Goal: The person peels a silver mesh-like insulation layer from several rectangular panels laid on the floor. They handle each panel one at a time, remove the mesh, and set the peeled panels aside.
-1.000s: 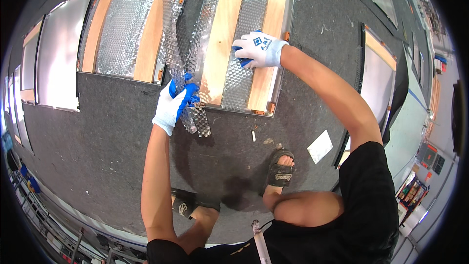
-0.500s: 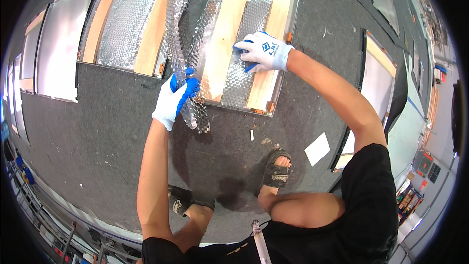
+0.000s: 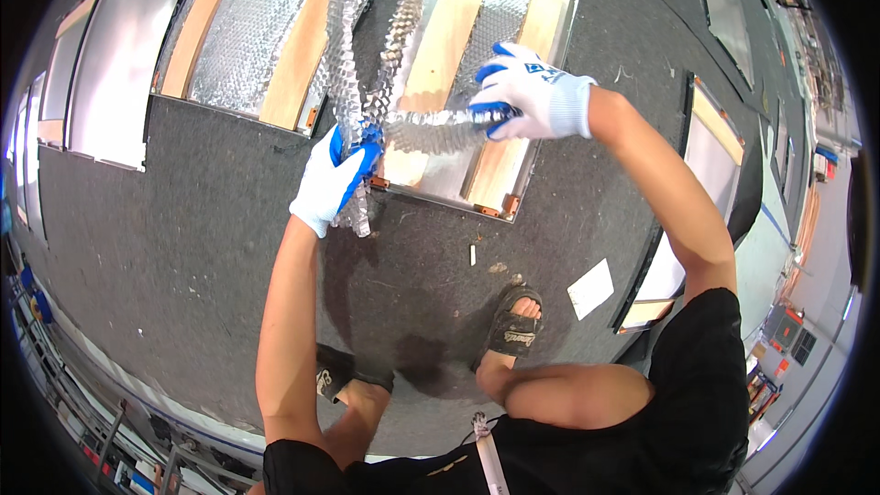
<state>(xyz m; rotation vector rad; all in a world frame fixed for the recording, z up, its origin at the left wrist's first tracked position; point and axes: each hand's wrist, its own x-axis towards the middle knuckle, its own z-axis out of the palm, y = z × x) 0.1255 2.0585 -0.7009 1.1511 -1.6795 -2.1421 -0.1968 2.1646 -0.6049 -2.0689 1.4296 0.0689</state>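
Note:
My left hand (image 3: pixel 332 179), in a white and blue work glove, is closed around a bunch of silver honeycomb strips (image 3: pixel 341 55) at the near left corner of a framed panel (image 3: pixel 438 205). My right hand (image 3: pixel 541 96), gloved alike, pinches the end of another honeycomb strip (image 3: pixel 426 131) above the panel's right side. That strip stretches crosswise between both hands. Pale wooden slats (image 3: pixel 451 41) run along the panel, with more honeycomb core (image 3: pixel 500 18) lying between them farther away. Orange clips (image 3: pixel 510 207) sit at its near right corner.
To the left lies a second panel (image 3: pixel 206 27) with slats and honeycomb, beside a shiny white panel (image 3: pixel 119 64). Another panel (image 3: pixel 706 165) lies at the right. A white sheet (image 3: pixel 591 289) and a small white stick (image 3: pixel 473 255) rest on the dark floor near my feet.
My right hand has moved right, pulling the near end of the honeycomb strip up from between the slats. Smooth panel surface now shows there. My left hand keeps its hold.

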